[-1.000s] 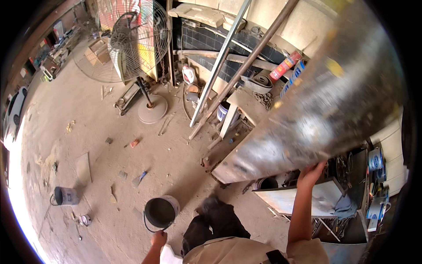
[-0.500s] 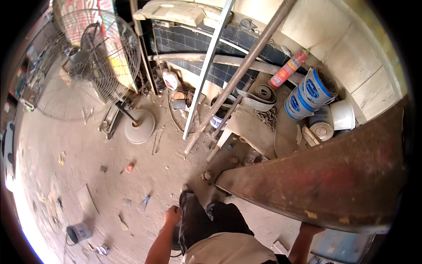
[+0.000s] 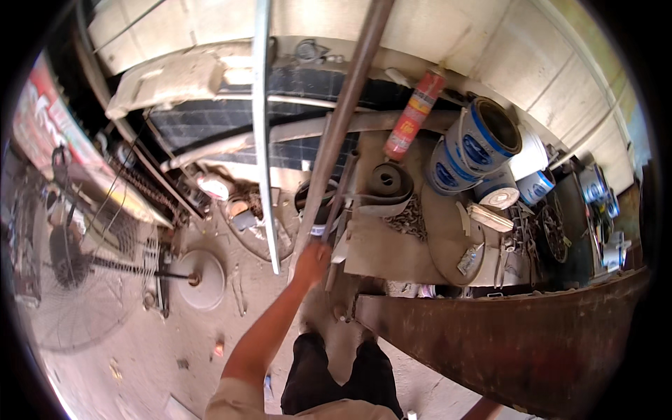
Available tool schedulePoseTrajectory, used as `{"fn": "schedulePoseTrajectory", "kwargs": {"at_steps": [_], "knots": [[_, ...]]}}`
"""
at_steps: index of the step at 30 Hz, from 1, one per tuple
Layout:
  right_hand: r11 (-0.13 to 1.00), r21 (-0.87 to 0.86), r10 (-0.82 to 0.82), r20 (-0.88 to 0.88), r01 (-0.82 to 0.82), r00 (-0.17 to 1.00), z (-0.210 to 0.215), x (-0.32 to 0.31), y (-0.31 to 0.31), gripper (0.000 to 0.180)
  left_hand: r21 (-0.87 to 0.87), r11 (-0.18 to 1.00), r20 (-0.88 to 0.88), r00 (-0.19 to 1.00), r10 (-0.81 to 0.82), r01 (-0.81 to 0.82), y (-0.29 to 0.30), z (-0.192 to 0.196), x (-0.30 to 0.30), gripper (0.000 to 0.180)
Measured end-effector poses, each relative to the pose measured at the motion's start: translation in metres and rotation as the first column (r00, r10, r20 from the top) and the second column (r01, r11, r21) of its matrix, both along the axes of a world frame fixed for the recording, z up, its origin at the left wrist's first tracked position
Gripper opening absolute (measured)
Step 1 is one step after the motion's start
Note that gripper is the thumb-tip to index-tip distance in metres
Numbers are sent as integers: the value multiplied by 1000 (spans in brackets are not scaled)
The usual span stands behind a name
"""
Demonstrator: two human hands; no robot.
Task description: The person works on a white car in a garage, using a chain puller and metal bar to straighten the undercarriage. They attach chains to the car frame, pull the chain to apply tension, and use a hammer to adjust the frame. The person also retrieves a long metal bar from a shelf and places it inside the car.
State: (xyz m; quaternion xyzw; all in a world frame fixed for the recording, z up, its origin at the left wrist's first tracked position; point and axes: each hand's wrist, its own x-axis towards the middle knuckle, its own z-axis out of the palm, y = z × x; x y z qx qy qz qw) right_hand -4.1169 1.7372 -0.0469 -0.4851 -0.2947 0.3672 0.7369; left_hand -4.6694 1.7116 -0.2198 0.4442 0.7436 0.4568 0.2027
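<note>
My left hand [image 3: 312, 263] reaches forward over the lower part of a long brown pole [image 3: 343, 119] that leans across the middle. A thinner dark rod [image 3: 342, 190] slants just beyond the fingers. The back of the hand hides most of the fingers, so whether they grip the pole or the rod cannot be told. A silver metal bar [image 3: 261, 140] stands left of the hand. At the lower right, my right arm [image 3: 483, 408] passes beneath the edge of a large rusty brown metal panel [image 3: 504, 336], which covers the right hand's fingers.
A dusty table [image 3: 374, 245] holds a rolled strip [image 3: 390, 183], a chain [image 3: 409, 222] and hand tools. Behind are a red spray can [image 3: 414, 115] and white-and-blue buckets [image 3: 478, 143]. A pedestal fan [image 3: 66, 248] with a round base [image 3: 201, 278] stands left. Small debris litters the floor.
My left hand has come up from beside my leg to the leaning poles. The view has shifted toward the wall and table, and the right hand has slipped out of sight under the panel.
</note>
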Motion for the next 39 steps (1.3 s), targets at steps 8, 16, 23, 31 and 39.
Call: {"fn": "schedulePoseTrajectory", "kwargs": {"at_steps": [8, 16, 23, 31, 39], "knots": [[989, -33, -148, -39, 147, 988, -13, -4, -15, 54, 281, 957, -474, 857, 203, -71, 257, -5, -82, 37], [972, -66, -228, -9, 227, 974, -9, -6, -36, 55, -157, 981, -312, 936, -161, 116, 252, 8, -89, 36], [975, -68, -215, -17, 214, 976, -9, -13, -41, 55, 45, 983, -162, 972, -169, 179, 148, 33, -77, 27], [979, -16, -203, 0, 203, 979, 2, -22, -58, 55, 101, 917, 433, 846, 310, -387, 51, -14, -29, 19], [986, 25, -161, -59, 163, 985, -1, -25, -45, 55, 114, 953, 420, 883, 209, -279, 1, 9, -7, 22]]}}
